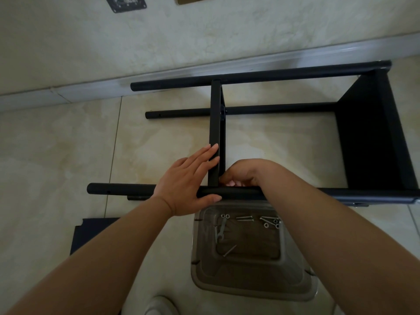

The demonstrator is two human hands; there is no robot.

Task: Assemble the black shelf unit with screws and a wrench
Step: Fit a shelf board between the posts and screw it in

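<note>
Hands are both down on the black shelf unit, which lies on its side on the tiled floor beside the wall's baseboard. Its round poles run left to right, one end panel stands fixed at the right, and a middle shelf panel stands edge-up across the frame.

The left hand reaches in from the lower left with the forearm stretched forward. Its fingers lie straight and flat against the left face of the middle shelf panel, while the thumb hooks under the near pole, bracing the two together. The right hand comes over the near pole from the right, wrist bent downward, fingers curled in tight at the corner where the panel meets the pole. They seem to pinch something small there, but I cannot tell what, since the knuckles hide it. The two hands sit just beside each other, with the panel between them.

Below the near pole, a clear plastic container rests on the floor. Loose screws, washers and a small wrench lie inside it. A separate dark panel lies flat at the left under the forearm.
</note>
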